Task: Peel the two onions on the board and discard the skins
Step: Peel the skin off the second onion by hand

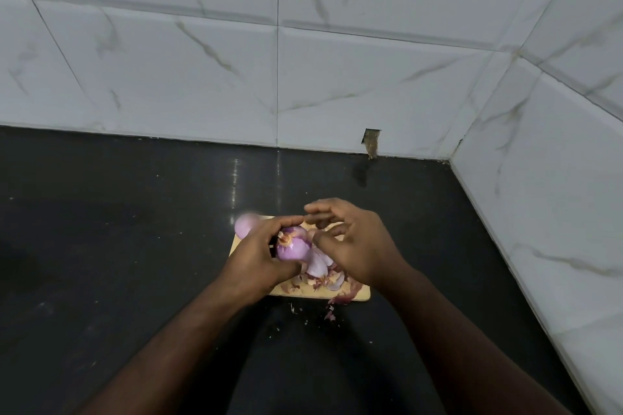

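Fingers and thumb of the left hand (259, 254) curl round the second onion (292, 246), holding it above the wooden cutting board (357, 295) with its root tuft turned up toward the camera. Behind that hand, at the board's far left corner, the first onion (246, 225) rests pale and smooth, apparently already peeled. A small dark thing shows beside the left palm, too hidden to name. To the right, the right hand (354, 246) hovers just beside the held onion, its fingers loosely spread and gently bent; whether the tips pinch a scrap of skin I cannot tell, since they blur. Under and to the right of both hands, loose skins (320, 274) lie heaped on the board, and a few bits (332, 308) have spilled over its near edge onto the black countertop (118, 229). By my reading, the peeling of the second onion is nearly finished. The next move likely calls for stripping any remaining papery layer near the root, setting the onion down, then gathering all the skins, strays included, for discarding.
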Available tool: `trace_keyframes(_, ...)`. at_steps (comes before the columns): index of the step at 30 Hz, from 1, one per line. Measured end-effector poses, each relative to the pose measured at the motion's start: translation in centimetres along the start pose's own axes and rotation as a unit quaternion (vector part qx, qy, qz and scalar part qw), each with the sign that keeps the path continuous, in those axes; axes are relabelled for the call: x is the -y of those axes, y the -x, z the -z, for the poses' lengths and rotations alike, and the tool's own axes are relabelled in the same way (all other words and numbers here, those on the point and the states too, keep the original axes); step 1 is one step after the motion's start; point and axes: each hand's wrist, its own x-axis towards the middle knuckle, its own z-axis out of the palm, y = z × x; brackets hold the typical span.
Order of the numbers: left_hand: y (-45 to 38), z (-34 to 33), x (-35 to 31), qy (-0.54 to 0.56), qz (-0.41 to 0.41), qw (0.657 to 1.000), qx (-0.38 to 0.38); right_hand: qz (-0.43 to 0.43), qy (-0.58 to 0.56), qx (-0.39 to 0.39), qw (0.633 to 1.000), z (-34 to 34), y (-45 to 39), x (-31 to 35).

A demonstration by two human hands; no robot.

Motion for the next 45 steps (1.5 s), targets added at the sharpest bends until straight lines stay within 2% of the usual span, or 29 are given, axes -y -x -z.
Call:
trace_keyframes(4, 0.0, -0.5, -0.9, -0.036, -0.037, 0.999, 0.0, 0.083, 0.083, 0.064, 0.991, -0.5, -0.3, 1.5)
trace_keyframes(10, 0.1, -0.3, -0.6, -0.071, -0.038, 0.997, -0.009, 0.103, 0.122, 0.104, 0.982, -0.1, -1.0, 1.2)
trace_keyframes(15, 0.1, -0.3, -0.8, -0.091, -0.057, 0.994, -0.013, 0.152, 0.192, 0.084, 0.966, -0.7, -0.5, 0.9)
trace_keyframes(18, 0.2, -0.1, -1.2, -0.092, -0.064, 0.994, -0.012, 0.153, 0.174, 0.064, 0.971, -0.7, -0.1, 0.8)
trace_keyframes(21, 0.3, -0.1, -1.4, -0.084, -0.059, 0.995, 0.009, 0.155, 0.17, 0.076, 0.97, -0.4, 0.1, 0.8)
trace_keyframes(26, 0.3, 0.1, -1.8, -0.078, -0.038, 0.996, 0.029, 0.034, 0.01, 0.147, 0.989, 0.7, -0.4, 1.1)
trace_keyframes(28, 0.4, 0.2, -2.2, -0.058, -0.03, 0.997, 0.033, 0.023, -0.012, 0.156, 0.987, 1.1, -0.5, 1.1)
trace_keyframes(34, 0.6, 0.3, -2.7, -0.001, -0.023, 0.999, 0.044, 0.025, -0.012, 0.172, 0.985, 1.2, -0.6, 1.1)
trace_keyframes(38, 0.7, 0.6, -2.9, -0.013, -0.024, 0.997, 0.067, 0.016, -0.067, 0.152, 0.986, 1.0, -0.2, 0.9)
trace_keyframes(45, 0.6, 0.6, -3.1, -0.011, -0.028, 0.997, 0.066, 0.027, -0.04, 0.175, 0.983, 1.1, -0.1, 0.7)
